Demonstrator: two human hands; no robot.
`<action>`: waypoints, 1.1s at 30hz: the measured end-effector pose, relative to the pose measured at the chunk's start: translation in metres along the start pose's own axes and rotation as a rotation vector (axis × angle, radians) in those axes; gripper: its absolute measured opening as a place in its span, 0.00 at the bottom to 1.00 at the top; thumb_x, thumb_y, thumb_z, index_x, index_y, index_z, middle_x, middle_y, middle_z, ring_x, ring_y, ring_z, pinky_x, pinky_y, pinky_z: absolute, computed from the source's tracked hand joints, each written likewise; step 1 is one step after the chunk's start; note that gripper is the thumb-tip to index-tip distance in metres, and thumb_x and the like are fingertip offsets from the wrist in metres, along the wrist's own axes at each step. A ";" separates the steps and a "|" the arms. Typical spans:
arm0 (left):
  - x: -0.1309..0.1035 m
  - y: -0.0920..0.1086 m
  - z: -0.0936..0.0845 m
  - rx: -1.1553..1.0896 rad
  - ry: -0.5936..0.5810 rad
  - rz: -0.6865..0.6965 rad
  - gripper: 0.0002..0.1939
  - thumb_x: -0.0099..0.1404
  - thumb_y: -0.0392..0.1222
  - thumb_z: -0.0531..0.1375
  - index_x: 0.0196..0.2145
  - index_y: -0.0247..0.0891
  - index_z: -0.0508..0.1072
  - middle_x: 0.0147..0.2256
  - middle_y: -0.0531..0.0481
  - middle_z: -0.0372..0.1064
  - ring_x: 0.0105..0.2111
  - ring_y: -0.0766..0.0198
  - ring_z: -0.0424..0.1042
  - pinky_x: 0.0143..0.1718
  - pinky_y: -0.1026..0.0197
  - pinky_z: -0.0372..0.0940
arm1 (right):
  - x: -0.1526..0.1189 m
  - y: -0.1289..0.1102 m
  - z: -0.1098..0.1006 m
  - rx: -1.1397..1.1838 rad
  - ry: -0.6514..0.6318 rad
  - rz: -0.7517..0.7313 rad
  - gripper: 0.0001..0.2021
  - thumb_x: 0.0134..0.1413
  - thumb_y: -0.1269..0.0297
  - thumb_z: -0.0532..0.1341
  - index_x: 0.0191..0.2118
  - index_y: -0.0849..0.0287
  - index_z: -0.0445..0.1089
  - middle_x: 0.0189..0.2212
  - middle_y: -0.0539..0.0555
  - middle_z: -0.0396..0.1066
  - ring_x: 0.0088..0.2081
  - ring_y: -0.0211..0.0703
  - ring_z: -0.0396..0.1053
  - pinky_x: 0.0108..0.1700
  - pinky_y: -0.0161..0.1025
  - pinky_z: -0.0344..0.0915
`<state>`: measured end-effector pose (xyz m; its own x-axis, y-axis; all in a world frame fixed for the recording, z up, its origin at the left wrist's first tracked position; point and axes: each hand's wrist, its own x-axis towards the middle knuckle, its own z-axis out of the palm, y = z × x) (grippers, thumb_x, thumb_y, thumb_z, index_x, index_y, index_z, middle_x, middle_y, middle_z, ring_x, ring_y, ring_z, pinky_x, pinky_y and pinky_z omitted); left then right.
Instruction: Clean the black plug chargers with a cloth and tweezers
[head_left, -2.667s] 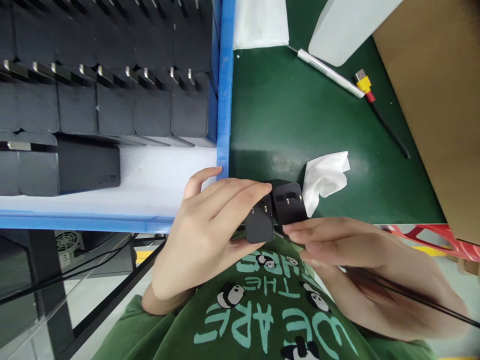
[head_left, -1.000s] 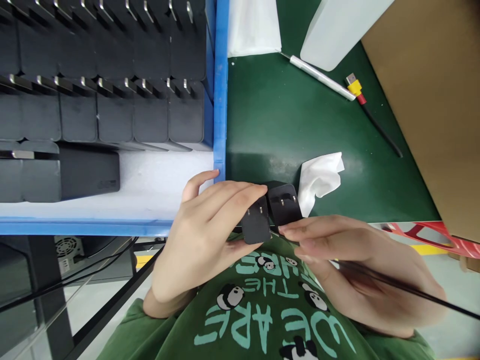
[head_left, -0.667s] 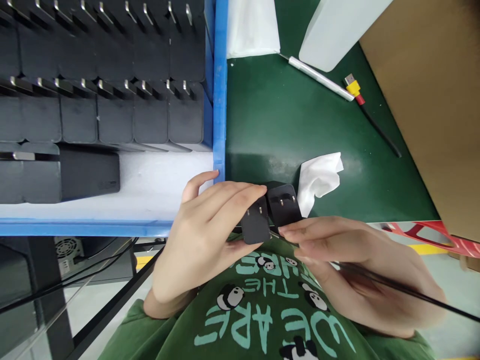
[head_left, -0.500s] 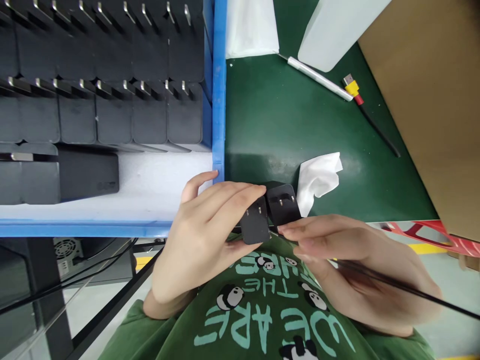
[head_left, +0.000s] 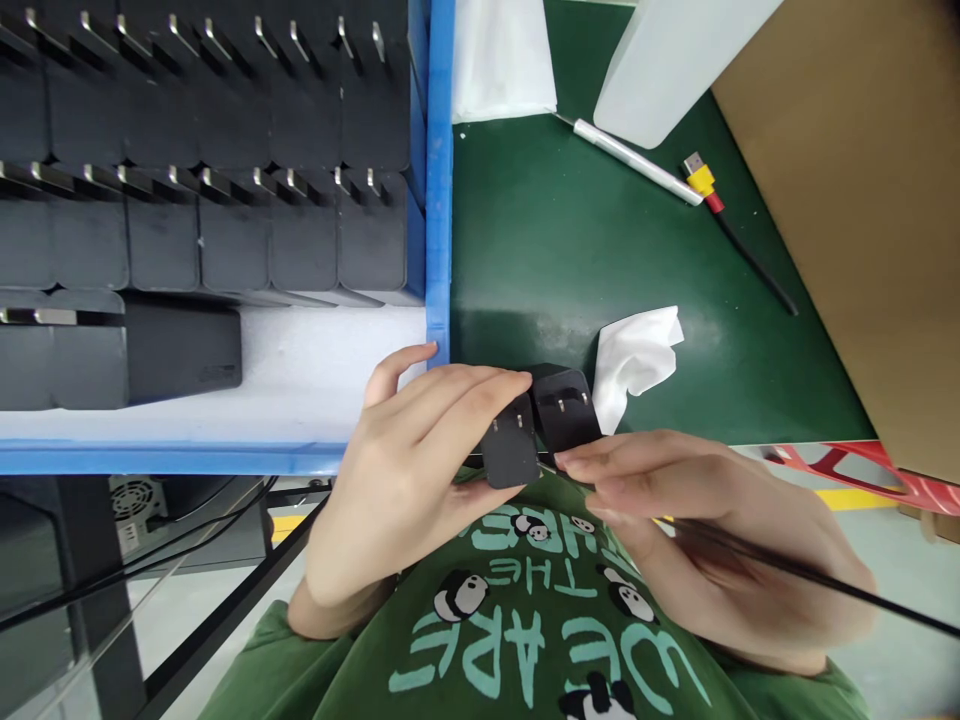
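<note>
My left hand (head_left: 405,470) is closed around a black two-pin adapter (head_left: 511,445) at the table's front edge, its pins facing up. Right beside it is a second black adapter (head_left: 566,408), also pins up, set close against the first; what supports it is hidden. The fingers of my right hand (head_left: 697,520) are pressed together at this second adapter's lower corner, on a thin dark cable (head_left: 810,572) that runs off to the right edge. The cable's end is hidden by the fingers. A crumpled white cloth (head_left: 637,360) lies just beyond the second adapter.
A blue-edged tray (head_left: 439,230) at left holds rows of black adapters (head_left: 232,235). On the green table (head_left: 525,230) lie a silver pen-like tool (head_left: 637,162), a short cable with a yellow-and-red USB plug (head_left: 701,180), and white sheets (head_left: 502,60). Brown cardboard (head_left: 847,200) stands at right.
The tray's adapters appear shifted slightly right and down in the picture, the tool and USB cable slightly left. Both hands and the two adapters between them are nearly unchanged.
</note>
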<state>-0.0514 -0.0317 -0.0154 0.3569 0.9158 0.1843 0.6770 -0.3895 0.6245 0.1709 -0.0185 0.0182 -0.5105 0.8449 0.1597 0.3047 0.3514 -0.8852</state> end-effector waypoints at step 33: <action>0.000 -0.001 0.000 -0.001 -0.004 0.000 0.21 0.65 0.41 0.64 0.55 0.47 0.66 0.46 0.51 0.78 0.42 0.55 0.79 0.61 0.45 0.59 | -0.008 0.000 0.008 0.060 0.127 0.096 0.17 0.51 0.84 0.63 0.42 0.54 0.72 0.38 0.52 0.80 0.41 0.39 0.80 0.42 0.31 0.79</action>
<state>-0.0514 -0.0313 -0.0161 0.3597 0.9153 0.1813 0.6765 -0.3896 0.6249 0.1683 -0.0283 0.0129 -0.3741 0.9191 0.1237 0.2964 0.2448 -0.9232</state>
